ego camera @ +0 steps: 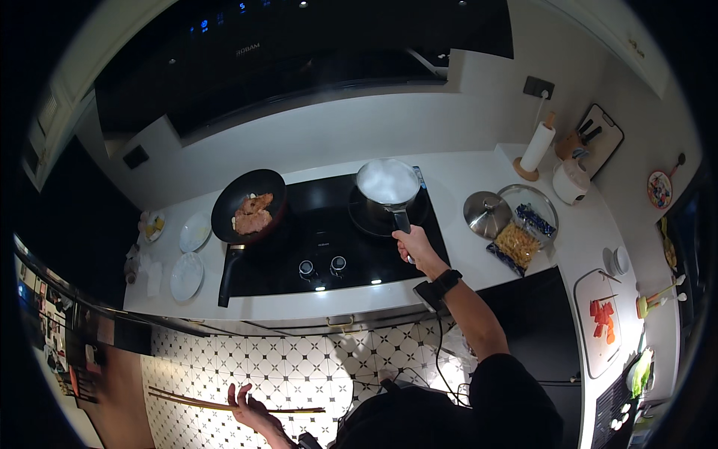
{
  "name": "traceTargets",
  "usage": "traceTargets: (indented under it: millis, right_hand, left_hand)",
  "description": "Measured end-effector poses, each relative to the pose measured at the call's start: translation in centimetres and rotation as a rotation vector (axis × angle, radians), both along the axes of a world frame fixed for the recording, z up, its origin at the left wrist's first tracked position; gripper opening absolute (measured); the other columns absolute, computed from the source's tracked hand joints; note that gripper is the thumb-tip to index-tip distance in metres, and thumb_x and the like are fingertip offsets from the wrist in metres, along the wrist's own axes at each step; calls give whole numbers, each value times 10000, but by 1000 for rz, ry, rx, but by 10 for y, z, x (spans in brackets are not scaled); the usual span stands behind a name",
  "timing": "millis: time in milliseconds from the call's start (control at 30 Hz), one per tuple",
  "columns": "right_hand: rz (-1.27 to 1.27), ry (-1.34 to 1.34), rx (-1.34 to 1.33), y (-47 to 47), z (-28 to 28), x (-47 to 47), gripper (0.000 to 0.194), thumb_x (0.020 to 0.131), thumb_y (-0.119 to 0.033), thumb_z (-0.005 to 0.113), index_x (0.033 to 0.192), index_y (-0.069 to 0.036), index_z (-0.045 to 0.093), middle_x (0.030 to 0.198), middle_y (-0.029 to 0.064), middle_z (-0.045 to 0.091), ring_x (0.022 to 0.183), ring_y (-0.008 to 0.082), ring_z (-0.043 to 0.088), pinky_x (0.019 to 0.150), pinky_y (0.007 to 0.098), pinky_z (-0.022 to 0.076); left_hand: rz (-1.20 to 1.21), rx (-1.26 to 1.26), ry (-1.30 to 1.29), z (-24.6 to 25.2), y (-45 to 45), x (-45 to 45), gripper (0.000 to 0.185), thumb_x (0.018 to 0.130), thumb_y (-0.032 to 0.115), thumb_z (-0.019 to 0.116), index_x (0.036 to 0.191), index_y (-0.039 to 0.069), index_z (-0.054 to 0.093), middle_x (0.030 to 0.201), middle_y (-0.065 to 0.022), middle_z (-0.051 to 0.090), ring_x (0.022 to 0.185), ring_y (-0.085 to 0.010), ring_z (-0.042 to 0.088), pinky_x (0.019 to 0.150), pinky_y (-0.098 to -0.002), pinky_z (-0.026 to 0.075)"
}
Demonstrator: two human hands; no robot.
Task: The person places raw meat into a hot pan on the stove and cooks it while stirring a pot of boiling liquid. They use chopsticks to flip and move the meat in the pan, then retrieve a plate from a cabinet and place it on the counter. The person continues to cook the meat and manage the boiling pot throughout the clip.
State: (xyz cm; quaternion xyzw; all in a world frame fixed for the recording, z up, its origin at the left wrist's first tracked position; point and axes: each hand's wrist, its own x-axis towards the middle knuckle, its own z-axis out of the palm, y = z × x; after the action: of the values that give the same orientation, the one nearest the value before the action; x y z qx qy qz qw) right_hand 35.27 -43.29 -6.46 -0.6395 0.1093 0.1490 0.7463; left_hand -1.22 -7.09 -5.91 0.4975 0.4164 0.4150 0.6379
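Note:
My right hand [416,244] grips the black handle [400,219] of a steel saucepan [388,182] over the right burner of the black glass cooktop [320,219]. Steam hides what is inside the pan. Low over the tiled floor, my left hand [251,408] holds a pair of long wooden chopsticks [185,399], pointing sideways. Browned slices of meat [253,215] lie with pale pieces, possibly garlic, in a dark frying pan [225,197] at the left burner. Its handle [230,275] reaches past the cooktop's front edge.
Left of the frying pan are white plates [187,276]. On the right counter, a steel lid [487,215] and a glass lid [552,196] lie near a bag of pasta [517,245]. Farther right, a cutting board [603,351] bears cut red and orange pieces. A range hood [314,62] overhangs the cooktop.

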Motion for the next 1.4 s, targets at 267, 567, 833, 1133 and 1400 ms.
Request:
traceTargets:
  millis: [267,567,833,1133,1400]
  right_hand:
    - [-74,-44,-12,16,-12,-4,216,933,-121,617,833,-105,426,588,-17,472,409,65,429,344,238,352]
    - [-33,-59,81,21,-23,0,255,932,-197,658,860,-83,442,605,17,523,439,111,500,382,280,416]
    - [-3,25,202,21,-15,-1,275,944,-163,657,818,-128,414,558,-26,450,405,65,430,361,233,364]
    - [27,-4,178,12,-13,-4,242,912,-69,624,788,-105,419,543,-26,411,386,84,410,346,255,330]
    - [55,119,-68,15,-13,3,343,957,-157,621,670,-149,434,507,-52,371,371,61,338,347,218,266]
  left_hand:
    - [-63,-3,-33,-8,-2,9,321,890,97,546,1207,87,592,850,-39,696,447,-15,236,397,-193,169]
    - [-141,1,-20,0,-9,19,329,922,105,512,1245,74,570,895,-63,701,432,-17,254,385,-190,172]
    - [-237,-18,-50,14,-17,34,333,921,105,537,1248,49,569,871,-48,708,424,-8,252,378,-189,151]
    - [-122,-26,-76,9,-11,19,307,941,79,531,1238,6,569,855,-47,699,431,-6,267,392,-191,175]
    - [91,-148,-38,-61,32,-20,312,954,91,521,1249,-3,565,904,-33,685,474,-3,251,435,-190,180]
